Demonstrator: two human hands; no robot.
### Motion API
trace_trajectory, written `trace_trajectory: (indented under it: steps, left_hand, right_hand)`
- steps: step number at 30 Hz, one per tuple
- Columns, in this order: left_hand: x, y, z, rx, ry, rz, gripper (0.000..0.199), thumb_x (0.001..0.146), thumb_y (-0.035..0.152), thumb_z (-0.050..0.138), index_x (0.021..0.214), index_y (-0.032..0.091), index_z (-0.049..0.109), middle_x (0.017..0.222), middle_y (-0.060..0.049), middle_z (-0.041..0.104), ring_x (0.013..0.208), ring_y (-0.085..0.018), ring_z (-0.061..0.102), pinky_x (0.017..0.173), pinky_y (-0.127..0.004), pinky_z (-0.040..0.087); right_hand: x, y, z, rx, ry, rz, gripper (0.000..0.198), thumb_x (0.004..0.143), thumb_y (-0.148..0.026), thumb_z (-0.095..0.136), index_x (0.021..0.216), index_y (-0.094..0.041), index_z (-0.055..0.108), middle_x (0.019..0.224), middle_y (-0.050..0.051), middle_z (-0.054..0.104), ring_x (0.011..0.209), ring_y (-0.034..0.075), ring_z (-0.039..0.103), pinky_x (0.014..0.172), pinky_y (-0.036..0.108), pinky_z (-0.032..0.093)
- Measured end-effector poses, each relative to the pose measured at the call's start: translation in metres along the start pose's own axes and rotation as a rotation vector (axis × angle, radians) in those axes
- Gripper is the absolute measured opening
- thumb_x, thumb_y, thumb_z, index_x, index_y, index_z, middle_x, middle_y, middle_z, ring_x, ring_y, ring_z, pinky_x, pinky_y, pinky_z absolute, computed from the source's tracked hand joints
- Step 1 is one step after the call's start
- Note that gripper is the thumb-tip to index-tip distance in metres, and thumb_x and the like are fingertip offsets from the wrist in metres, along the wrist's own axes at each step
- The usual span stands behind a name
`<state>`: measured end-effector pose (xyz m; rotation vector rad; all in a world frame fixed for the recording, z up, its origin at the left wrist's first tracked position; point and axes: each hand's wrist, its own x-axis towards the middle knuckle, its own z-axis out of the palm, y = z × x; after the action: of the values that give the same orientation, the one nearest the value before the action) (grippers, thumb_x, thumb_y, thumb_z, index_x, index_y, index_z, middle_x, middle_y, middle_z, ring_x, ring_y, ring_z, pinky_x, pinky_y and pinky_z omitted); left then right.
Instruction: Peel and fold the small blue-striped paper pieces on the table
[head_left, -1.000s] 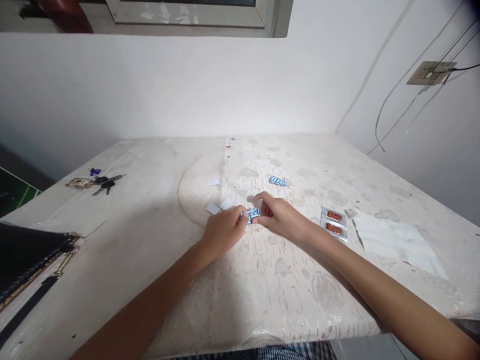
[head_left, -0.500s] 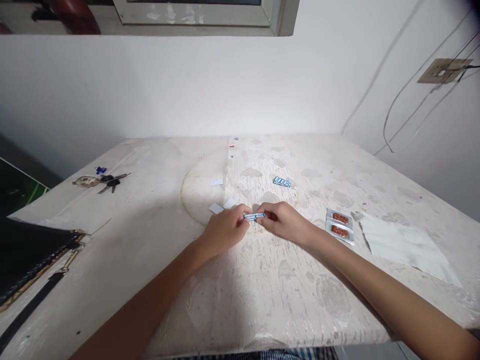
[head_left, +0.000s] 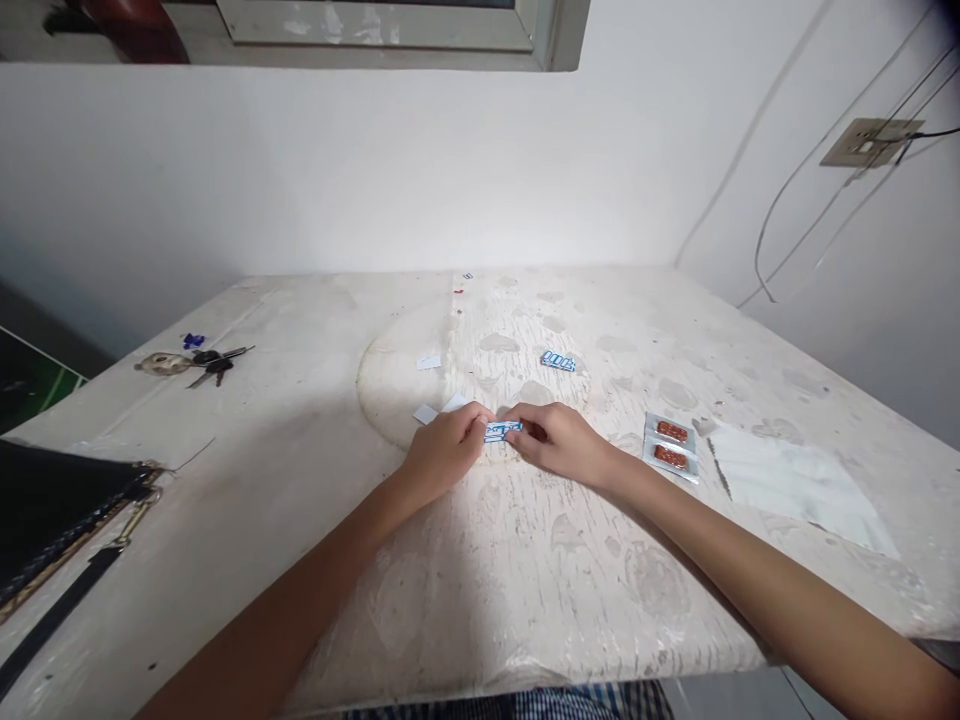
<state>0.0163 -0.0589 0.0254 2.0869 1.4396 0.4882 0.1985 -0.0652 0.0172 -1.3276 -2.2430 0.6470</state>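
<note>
Between my two hands is a small blue-and-white printed strip (head_left: 502, 431), perhaps a paper wrapper; its exact kind is unclear. My left hand (head_left: 448, 443) pinches its left end between thumb and fingers. At the other end, the fingers of my right hand (head_left: 556, 438) are closed on the strip. Small white paper pieces (head_left: 424, 414) lie just beyond my left hand, partly covered by it. A similar blue-and-white strip (head_left: 559, 361) rests flat on the table, farther back and to the right.
A blister pack (head_left: 671, 447) with two reddish-brown pieces lies right of my right forearm, beside a white cloth (head_left: 799, 485). Keys (head_left: 216, 364) lie at the left, behind a black pouch (head_left: 67, 520) with a strap. Another white paper (head_left: 429, 362) sits mid-table.
The strip in my hands has tilted so that more of its printed face shows. Both hands still hold its ends. The whole view has shifted slightly.
</note>
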Motion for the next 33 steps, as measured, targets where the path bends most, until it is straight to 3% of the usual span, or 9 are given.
trace_trajectory:
  steps: [11, 19, 26, 33]
  left_hand:
    - [-0.001, 0.003, -0.007, -0.014, -0.096, -0.040, 0.026, 0.075, 0.026, 0.033, 0.083, 0.024, 0.057, 0.060, 0.005, 0.053, 0.051, -0.011, 0.044, 0.049, -0.024, 0.029]
    - [0.000, 0.002, -0.005, 0.010, -0.102, -0.009, 0.028, 0.073, 0.024, 0.034, 0.089, 0.024, 0.057, 0.061, 0.004, 0.053, 0.050, -0.010, 0.044, 0.047, -0.024, 0.028]
    - [-0.001, 0.002, -0.005, 0.045, -0.090, 0.003, 0.029, 0.075, 0.026, 0.034, 0.093, 0.024, 0.056, 0.063, 0.004, 0.053, 0.053, -0.011, 0.046, 0.049, -0.024, 0.029]
    - [0.001, 0.001, 0.000, 0.150, -0.046, 0.039, 0.022, 0.078, 0.030, 0.037, 0.089, 0.024, 0.056, 0.065, 0.004, 0.055, 0.058, -0.011, 0.048, 0.051, -0.024, 0.028]
  right_hand:
    - [0.001, -0.001, 0.000, -0.047, 0.001, 0.003, 0.017, 0.083, -0.024, 0.043, 0.092, -0.020, 0.057, 0.060, -0.002, 0.053, 0.053, 0.009, 0.043, 0.052, 0.021, 0.025]
    - [-0.004, -0.010, -0.018, 0.004, -0.109, -0.018, 0.028, 0.082, -0.018, 0.041, 0.108, -0.018, 0.051, 0.060, -0.003, 0.050, 0.053, 0.010, 0.041, 0.052, 0.023, 0.027]
    - [-0.003, -0.012, -0.020, 0.054, -0.119, -0.039, 0.018, 0.082, -0.015, 0.039, 0.083, -0.016, 0.057, 0.061, -0.001, 0.050, 0.052, 0.008, 0.039, 0.053, 0.023, 0.027]
    - [0.001, 0.000, -0.008, 0.027, -0.052, -0.017, 0.017, 0.083, -0.019, 0.040, 0.080, -0.016, 0.057, 0.058, -0.001, 0.049, 0.051, 0.008, 0.039, 0.051, 0.023, 0.025]
